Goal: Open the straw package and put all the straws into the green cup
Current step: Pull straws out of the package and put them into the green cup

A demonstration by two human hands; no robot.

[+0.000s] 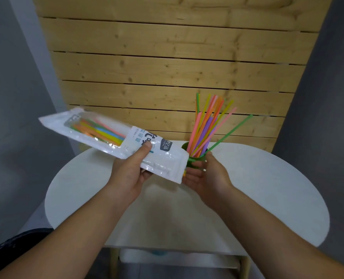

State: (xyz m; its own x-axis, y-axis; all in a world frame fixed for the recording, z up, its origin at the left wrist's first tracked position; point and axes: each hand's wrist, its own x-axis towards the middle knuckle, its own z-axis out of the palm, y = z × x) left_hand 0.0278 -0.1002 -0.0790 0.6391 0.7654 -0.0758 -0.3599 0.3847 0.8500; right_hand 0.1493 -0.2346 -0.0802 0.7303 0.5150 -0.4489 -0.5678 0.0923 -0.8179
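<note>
White worktop (267, 188), pine wall (167, 57). Straw package (163, 164) is pinched by the left grip (130, 174); right grip (205, 178) is cupped open under its mouth — at a sharp tilt, straws (106, 133) could be spilled past it.

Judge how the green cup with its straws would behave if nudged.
The green cup looks small and light, while the straws stand far above its rim and fan to one side, so it is probably top-heavy and apt to tip. On the smooth white table it may also slide rather than stay put.
</note>
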